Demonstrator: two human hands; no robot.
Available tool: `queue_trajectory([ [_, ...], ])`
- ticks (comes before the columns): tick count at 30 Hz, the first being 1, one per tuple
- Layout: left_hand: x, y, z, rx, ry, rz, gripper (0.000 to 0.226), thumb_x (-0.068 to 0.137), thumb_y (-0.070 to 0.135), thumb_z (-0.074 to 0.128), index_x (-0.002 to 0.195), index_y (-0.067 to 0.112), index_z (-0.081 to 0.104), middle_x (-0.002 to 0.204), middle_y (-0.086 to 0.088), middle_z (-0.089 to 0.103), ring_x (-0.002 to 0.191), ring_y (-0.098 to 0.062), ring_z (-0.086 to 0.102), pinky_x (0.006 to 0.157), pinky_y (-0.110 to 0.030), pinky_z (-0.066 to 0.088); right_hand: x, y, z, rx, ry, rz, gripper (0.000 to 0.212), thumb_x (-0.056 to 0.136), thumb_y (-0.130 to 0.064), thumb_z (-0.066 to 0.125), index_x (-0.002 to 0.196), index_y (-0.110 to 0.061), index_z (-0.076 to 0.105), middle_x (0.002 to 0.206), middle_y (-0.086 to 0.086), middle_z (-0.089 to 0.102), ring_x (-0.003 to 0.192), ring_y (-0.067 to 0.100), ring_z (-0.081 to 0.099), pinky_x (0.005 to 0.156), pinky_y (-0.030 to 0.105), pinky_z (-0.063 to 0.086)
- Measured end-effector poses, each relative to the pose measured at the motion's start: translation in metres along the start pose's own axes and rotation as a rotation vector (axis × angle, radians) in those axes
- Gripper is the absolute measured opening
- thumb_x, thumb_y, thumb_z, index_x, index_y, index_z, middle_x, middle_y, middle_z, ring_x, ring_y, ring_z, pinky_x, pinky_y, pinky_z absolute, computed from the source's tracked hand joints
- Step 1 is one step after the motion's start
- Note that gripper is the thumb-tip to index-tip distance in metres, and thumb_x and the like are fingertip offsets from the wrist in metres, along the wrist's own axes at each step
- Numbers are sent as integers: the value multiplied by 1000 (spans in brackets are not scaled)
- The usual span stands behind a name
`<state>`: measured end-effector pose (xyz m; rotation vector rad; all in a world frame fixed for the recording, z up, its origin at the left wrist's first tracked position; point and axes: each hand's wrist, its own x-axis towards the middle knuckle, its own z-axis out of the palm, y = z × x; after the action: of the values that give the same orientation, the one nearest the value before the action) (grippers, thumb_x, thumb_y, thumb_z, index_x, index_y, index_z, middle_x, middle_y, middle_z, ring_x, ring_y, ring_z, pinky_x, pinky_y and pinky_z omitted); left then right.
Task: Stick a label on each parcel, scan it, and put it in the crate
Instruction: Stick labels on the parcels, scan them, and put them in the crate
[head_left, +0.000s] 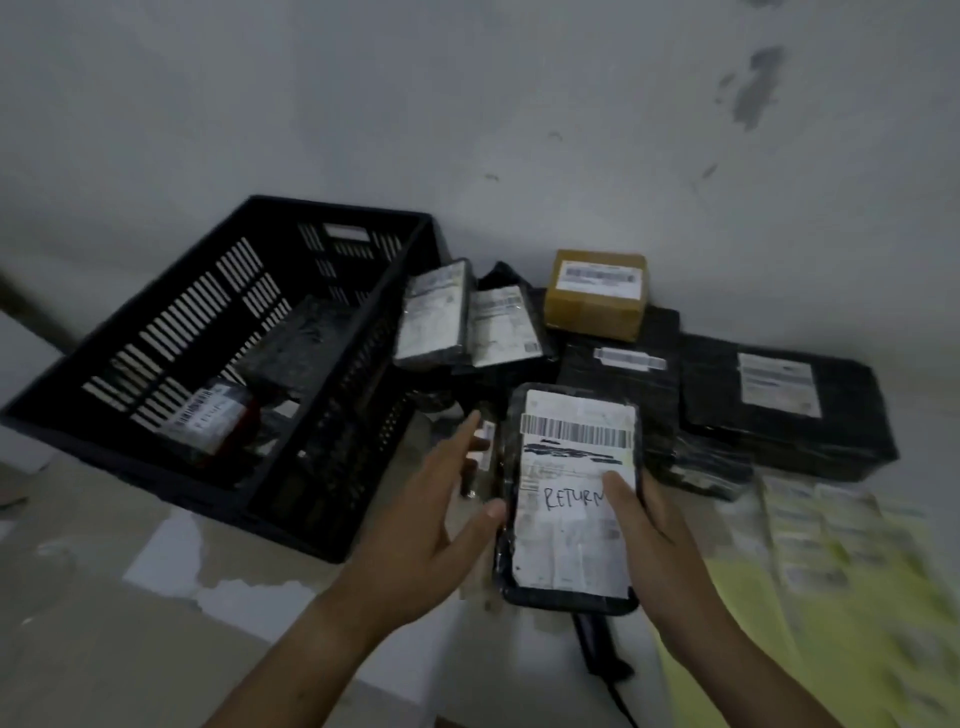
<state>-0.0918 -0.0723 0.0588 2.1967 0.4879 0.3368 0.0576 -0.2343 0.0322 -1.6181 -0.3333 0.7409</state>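
Note:
My right hand (652, 540) grips a black-wrapped parcel (569, 545) from its right side, thumb pressed on its white paper marked "RETURN". A barcode label (576, 431) is stuck across the top of that paper. My left hand (441, 519) is beside the parcel's left edge with fingers straight, its thumb touching the edge. The black slotted crate (156, 332) stands at the left with a labelled parcel (208, 415) inside. A dark scanner (597, 644) lies on the surface under the held parcel.
Several parcels lie behind: two black ones with labels (436, 312), a brown box (597, 296), flat black packets (779, 405). Yellow sheets of labels (841, 545) are spread at the right. A white wall rises behind.

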Motion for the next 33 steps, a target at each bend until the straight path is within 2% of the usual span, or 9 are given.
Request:
queue_trajectory([
  [3, -7, -45, -78, 239, 108, 80, 67, 100, 58, 43, 160, 35, 24, 154, 24, 40, 142, 5, 36, 112, -15, 32, 14, -13, 39, 46, 6, 51, 17, 98, -45, 47, 114, -51, 52, 104, -34, 58, 87, -9, 57, 82, 24, 45],
  [7, -22, -121, -167, 421, 245, 37, 58, 101, 51, 45, 151, 23, 45, 146, 14, 50, 136, 7, 41, 110, -16, 35, 39, -32, 92, 160, -24, 160, 34, 99, -40, 50, 132, -33, 55, 124, -4, 67, 106, 22, 68, 90, 45, 53],
  [10, -27, -180, -218, 562, 245, -18, 60, 102, 54, 41, 148, 17, 52, 146, 6, 53, 135, -5, 46, 113, -21, 33, 67, -53, 131, 47, 19, 51, 21, 102, -37, 45, 119, -39, 58, 126, -1, 65, 101, 17, 66, 85, 37, 50],
  [13, -29, -224, -251, 701, 202, -54, 59, 102, 56, 39, 142, 17, 59, 143, -3, 60, 130, -21, 55, 108, -36, 41, 86, -84, 172, -26, -28, -44, 28, 104, -41, 38, 131, -45, 46, 120, -9, 61, 103, 11, 61, 75, 29, 47],
  [17, -33, -244, -252, 709, 247, -37, 58, 101, 56, 36, 135, 19, 66, 131, 0, 69, 126, -24, 61, 102, -46, 46, 110, -119, 225, -105, -127, -158, 32, 101, -42, 45, 133, -43, 47, 119, -19, 62, 100, 4, 66, 80, 28, 55],
  [21, -32, -249, -248, 678, 325, -29, 56, 96, 50, 43, 138, 19, 63, 134, 1, 67, 134, -22, 55, 109, -47, 41, 137, -135, 277, -355, -229, -301, 42, 100, -32, 53, 140, -33, 40, 117, -17, 62, 98, 0, 64, 74, 17, 55],
  [26, -28, -254, -246, 650, 389, 28, 59, 92, 47, 44, 136, 14, 65, 131, -1, 69, 134, -21, 55, 112, -42, 34, 180, -119, 333, -901, -579, -362, 63, 100, -30, 54, 153, -28, 20, 141, -3, 51, 122, 20, 56, 99, 37, 48],
  [30, -27, -258, -244, 636, 423, 63, 60, 91, 46, 42, 133, 12, 67, 130, 0, 70, 137, -13, 47, 116, -43, 32, 203, -93, 372, -1311, -883, -235, 60, 104, -29, 45, 156, -19, 18, 159, 7, 30, 139, 27, 38, 110, 34, 34],
  [33, -26, -259, -243, 634, 450, 79, 60, 90, 47, 43, 132, 13, 68, 132, 1, 68, 139, -8, 41, 117, -43, 30, 214, -65, 394, -1451, -999, -148, 56, 104, -26, 43, 154, -11, 24, 157, 12, 32, 135, 28, 41, 110, 34, 36],
])
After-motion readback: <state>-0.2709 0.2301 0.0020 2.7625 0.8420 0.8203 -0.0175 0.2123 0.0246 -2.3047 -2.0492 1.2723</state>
